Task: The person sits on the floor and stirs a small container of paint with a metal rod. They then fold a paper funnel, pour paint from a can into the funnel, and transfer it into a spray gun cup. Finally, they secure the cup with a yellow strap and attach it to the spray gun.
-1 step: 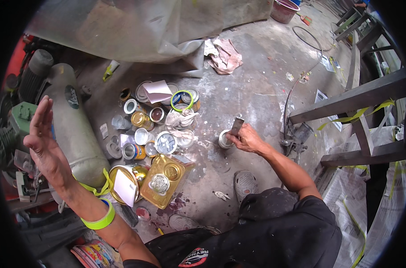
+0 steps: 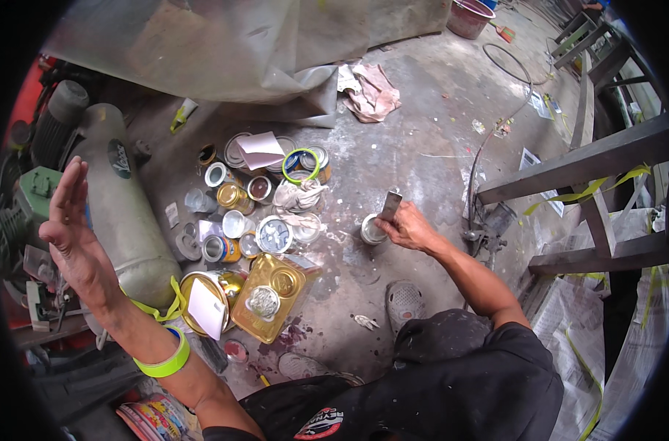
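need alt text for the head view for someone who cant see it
Seen from above, a person crouches on a paint-stained concrete floor, the right hand holding a flat metal scraper at a small open can. The left hand is raised open, empty, beside a grey cylindrical tank, near a cluster of paint cans.

paint workshop: paint cans [image 2: 235, 198], compressor tank [image 2: 121, 206]

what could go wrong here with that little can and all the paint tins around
1. The right hand holds a flat metal blade at the small can on bare concrete; the can looks unsteadied, so it might tip or skid.
2. Open tins crowd close beside it; a knock could spill them.
3. The left hand is raised near the grey tank, away from the can, so it cannot brace it.
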`<state>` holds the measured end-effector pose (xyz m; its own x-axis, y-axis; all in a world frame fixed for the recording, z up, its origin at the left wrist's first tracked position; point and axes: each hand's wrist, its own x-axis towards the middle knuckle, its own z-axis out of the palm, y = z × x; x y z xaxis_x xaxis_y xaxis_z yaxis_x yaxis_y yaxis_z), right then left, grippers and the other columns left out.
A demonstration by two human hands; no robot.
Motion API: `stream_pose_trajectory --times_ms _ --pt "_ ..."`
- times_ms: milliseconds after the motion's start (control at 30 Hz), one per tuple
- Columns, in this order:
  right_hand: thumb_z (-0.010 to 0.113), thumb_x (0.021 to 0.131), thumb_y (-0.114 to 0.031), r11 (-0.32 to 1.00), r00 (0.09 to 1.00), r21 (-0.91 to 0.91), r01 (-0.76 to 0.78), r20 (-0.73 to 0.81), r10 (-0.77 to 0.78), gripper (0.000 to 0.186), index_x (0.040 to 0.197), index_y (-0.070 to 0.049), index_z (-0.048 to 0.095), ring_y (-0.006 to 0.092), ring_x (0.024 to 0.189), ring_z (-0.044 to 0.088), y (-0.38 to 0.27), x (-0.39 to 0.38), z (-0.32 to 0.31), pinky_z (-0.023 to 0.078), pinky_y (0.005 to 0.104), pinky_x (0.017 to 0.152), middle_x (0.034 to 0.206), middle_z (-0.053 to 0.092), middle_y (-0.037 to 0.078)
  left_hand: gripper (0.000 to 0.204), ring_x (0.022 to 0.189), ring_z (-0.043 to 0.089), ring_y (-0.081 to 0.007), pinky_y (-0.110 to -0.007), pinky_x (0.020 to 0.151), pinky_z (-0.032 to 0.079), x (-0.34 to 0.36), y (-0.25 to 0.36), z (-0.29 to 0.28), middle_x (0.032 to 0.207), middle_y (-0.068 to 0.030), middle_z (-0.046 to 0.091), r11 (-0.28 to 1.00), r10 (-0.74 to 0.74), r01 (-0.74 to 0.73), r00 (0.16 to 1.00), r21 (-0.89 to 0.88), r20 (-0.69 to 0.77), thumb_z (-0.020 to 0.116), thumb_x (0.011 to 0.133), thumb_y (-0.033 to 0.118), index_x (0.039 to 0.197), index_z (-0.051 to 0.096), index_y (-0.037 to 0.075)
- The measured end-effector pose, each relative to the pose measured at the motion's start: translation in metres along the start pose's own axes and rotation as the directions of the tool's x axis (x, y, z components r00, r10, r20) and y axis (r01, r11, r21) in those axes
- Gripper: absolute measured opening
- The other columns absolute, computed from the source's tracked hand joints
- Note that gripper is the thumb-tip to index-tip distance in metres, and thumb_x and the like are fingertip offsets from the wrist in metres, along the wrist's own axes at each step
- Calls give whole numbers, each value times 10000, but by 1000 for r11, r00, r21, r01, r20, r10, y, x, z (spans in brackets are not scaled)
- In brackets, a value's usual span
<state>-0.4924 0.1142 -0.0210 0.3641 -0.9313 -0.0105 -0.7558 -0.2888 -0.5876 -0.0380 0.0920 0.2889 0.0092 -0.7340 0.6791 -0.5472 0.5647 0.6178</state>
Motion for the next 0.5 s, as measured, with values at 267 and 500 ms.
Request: stream_pose_trajectory --times_ms 267,500 --pt "651 972 -242 971 974 238 -14 -217 68 260 917 1 726 225 731 671 -18 18 -58 497 383 647 799 709 137 891 1336 498 -296 -423 1178 298 0 1 -2 1402 -197 546 1000 13 -14 1000 -16 -14 318 974 709 1340 534 -74" --pt "643 980 -267 963 971 266 -46 -216 106 288 953 2 743 207 725 683 -20 16 -63 501 370 626 826 739 126 898 1332 503 -290 -416 1177 300 0 -2 -4 1399 -192 550 1000 11 -11 1000 -19 -14 325 967 718 1338 539 -71"
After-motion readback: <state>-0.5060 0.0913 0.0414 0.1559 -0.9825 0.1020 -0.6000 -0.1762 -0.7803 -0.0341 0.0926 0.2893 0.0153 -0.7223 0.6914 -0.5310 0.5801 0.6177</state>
